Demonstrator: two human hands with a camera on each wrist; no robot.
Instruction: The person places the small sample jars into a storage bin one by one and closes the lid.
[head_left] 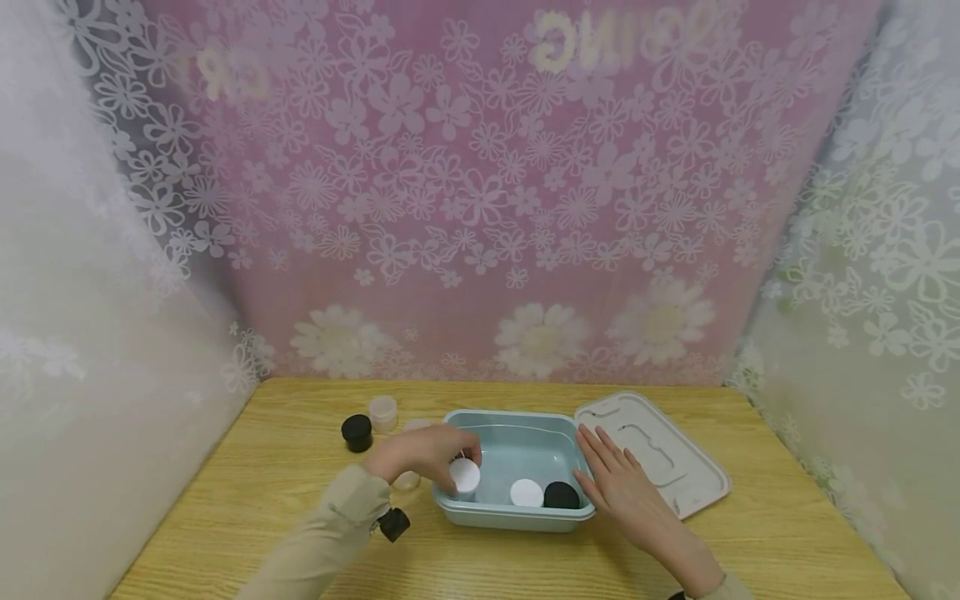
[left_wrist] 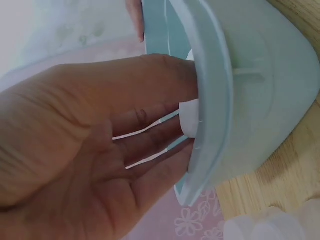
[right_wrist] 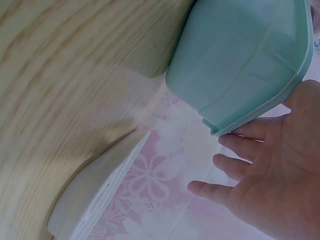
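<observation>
A light blue plastic tub point(head_left: 517, 518) stands on the wooden table. My left hand point(head_left: 426, 454) reaches over its left rim and grips a small jar with a white lid point(head_left: 466, 475) between thumb and fingers, inside the left end. In the left wrist view the tub's rim hides most of that jar point(left_wrist: 189, 119). Along the near wall inside the tub sit another white lid point(head_left: 527, 492) and a black lid point(head_left: 562, 495), side by side. My right hand point(head_left: 621, 493) rests against the right rim, its fingers straight; the right wrist view shows the fingers point(right_wrist: 245, 147) along the rim.
A pale tub lid point(head_left: 671, 446) lies on the table at the right, partly behind my right hand. Left of the tub are a black-lidded jar point(head_left: 357, 432) and several clear jars point(head_left: 383, 413), some partly covered by my left hand. Floral curtains enclose the table's back and sides.
</observation>
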